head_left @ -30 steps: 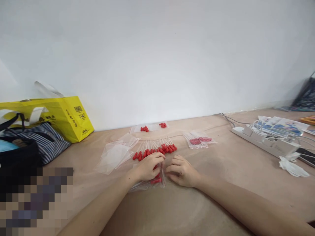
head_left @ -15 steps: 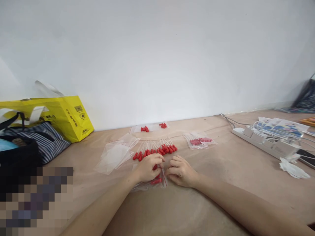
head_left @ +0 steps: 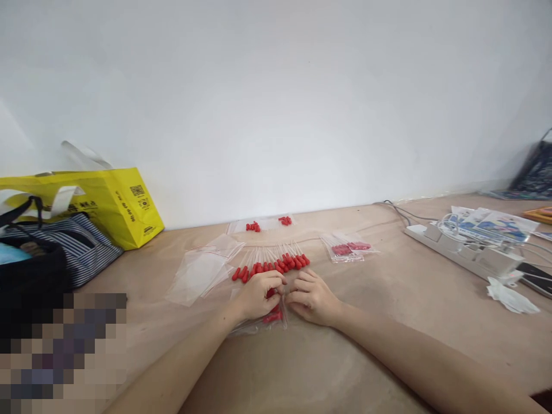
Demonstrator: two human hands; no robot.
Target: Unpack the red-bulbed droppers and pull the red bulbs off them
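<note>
Low in the middle lies a clear zip bag [head_left: 281, 323] with red-bulbed droppers [head_left: 272, 316] inside. My left hand [head_left: 262, 294] is closed over the bag's upper part, covering some of it. My right hand [head_left: 311, 299] has its curled fingers pinched at the bag's right edge, against the left fingertips. Just beyond the hands, several loose droppers [head_left: 282, 264] are fanned in a row, red bulbs towards me and clear tubes pointing away.
Flat clear bags [head_left: 202, 273] lie to the left. Filled dropper bags [head_left: 351, 248] rest at right, with another bag of droppers [head_left: 253, 227] by the wall. A yellow bag [head_left: 133, 207] and striped bag [head_left: 92, 247] stand left; a power strip [head_left: 457, 247] lies right.
My right hand has moved slightly left, up against the bag's edge and the left fingertips. The left hand stays on the bag.
</note>
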